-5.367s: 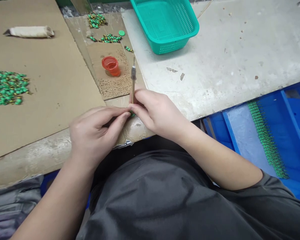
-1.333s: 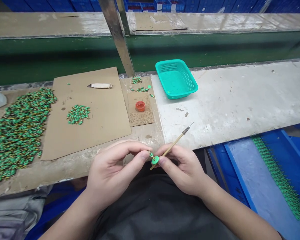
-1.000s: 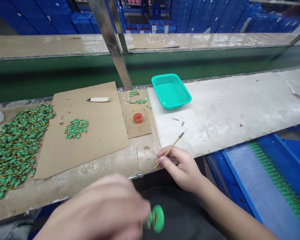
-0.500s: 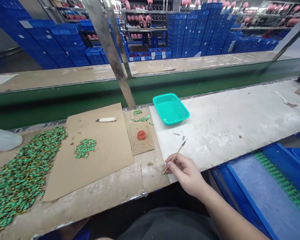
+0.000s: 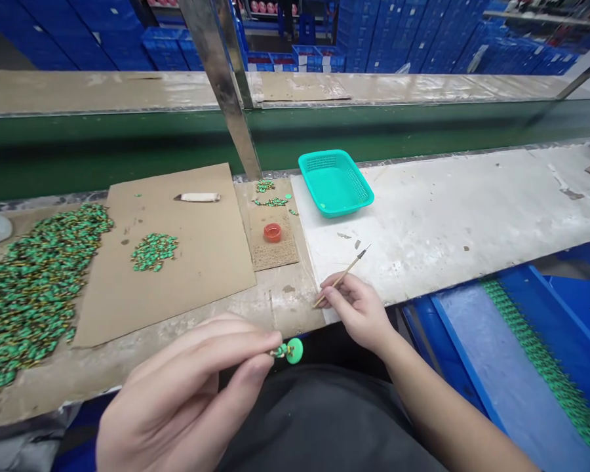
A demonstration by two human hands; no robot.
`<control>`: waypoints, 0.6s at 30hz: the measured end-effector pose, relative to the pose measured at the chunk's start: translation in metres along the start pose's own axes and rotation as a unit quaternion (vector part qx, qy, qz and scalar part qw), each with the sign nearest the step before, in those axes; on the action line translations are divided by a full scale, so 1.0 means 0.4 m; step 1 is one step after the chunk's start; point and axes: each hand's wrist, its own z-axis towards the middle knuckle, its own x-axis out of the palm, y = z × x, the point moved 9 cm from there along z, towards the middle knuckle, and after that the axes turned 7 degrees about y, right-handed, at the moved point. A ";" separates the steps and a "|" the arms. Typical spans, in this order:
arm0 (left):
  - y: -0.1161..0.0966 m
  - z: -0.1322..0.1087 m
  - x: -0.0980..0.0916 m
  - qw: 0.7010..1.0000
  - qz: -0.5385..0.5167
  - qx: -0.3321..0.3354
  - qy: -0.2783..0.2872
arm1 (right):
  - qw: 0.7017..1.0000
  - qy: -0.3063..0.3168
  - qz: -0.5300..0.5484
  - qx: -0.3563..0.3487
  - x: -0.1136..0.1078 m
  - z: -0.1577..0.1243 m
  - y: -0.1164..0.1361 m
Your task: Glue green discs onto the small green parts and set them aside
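Note:
Between thumb and forefinger, my left hand pinches a small green-and-gold figurine on a round green base, held up close to the camera over my lap. My right hand grips a thin paintbrush with a dark tip, which points up and away over the white board. Beyond the hands stands a red cap on a small piece of cardboard. Several tiny green-and-gold pieces lie behind it, next to a loose green disc.
A turquoise basket stands past my right hand. To the left are a large heap of green-and-gold pieces, a cardboard sheet with a smaller pile, and a wrapped pointed tool. A blue crate with rows of green pieces sits at right.
My left hand has come into view from below, holding the green figurine. The view has tilted downward. My right hand still holds the paintbrush in much the same place.

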 end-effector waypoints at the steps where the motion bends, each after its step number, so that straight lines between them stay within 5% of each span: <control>1: -0.015 0.004 0.006 1.000 0.011 0.015 0.014 | 1.000 0.000 -0.002 -0.001 -0.001 0.000 0.001; 7: -0.063 0.013 0.015 0.997 0.041 0.055 0.030 | 1.000 -0.002 -0.013 -0.010 -0.005 0.000 0.004; 18: -0.061 -0.010 0.019 0.999 0.036 0.039 0.013 | 0.999 -0.001 -0.028 -0.016 -0.006 -0.002 0.006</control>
